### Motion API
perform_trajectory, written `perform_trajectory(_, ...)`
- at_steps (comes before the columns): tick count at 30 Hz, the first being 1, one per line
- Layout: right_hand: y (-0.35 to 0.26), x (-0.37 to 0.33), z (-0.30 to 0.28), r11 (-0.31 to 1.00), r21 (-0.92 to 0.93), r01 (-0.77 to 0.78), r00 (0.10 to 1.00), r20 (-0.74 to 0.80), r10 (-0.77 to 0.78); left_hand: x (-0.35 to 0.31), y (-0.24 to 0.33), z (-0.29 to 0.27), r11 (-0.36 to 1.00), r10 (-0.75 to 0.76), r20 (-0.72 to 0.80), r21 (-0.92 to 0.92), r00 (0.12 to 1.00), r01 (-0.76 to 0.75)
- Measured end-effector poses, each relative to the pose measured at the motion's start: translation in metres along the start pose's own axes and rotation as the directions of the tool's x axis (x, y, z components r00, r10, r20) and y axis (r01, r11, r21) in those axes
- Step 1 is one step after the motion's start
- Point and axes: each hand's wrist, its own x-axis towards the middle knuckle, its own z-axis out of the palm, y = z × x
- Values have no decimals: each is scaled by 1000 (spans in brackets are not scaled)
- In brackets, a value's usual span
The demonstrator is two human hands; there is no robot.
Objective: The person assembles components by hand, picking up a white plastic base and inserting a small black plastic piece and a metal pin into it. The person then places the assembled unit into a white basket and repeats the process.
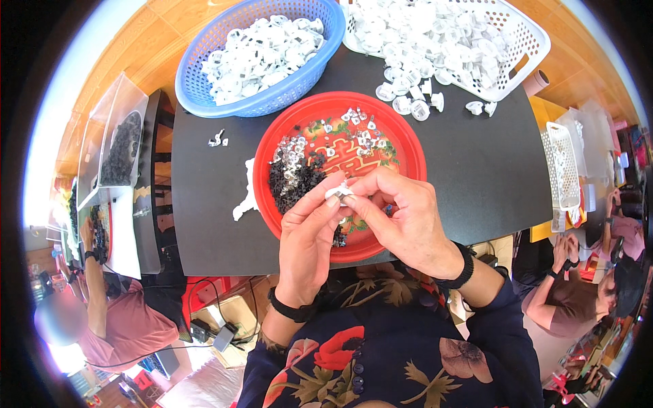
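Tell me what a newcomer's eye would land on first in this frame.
The bright red plate at the centre of the black table draws the eye first, with dark and silvery small parts heaped on its left half. Just above its near edge, the left hand and right hand pinch one small white part between their fingertips. Behind, a blue basket and a white basket brim with white parts.

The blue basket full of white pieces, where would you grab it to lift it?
Probably by its rim, from above. The blue basket is round with slotted walls and a rolled lip all around, and white plastic parts fill it nearly to the top, so its inside offers no hold. The near edge facing the red tray is free; two hands on opposite sides of the rim would likely keep it level.
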Motion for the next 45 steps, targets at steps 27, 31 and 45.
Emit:
perform_trajectory(27, 19, 57, -61, 542, -784, 302, 946, 315, -71, -5, 12, -10, 995, -34, -89, -98, 995, 26)
perform_trajectory(31, 22, 61, -58, 516, -772, 370, 917, 392, -72, -4, 8, -12, 997, -6, -46, -73, 999, 2)
perform_trajectory(45, 20, 56, -67, 548, -801, 238, 922, 365, 132, 6, -3, -14, 983, 105, 83, -159, 991, -91)
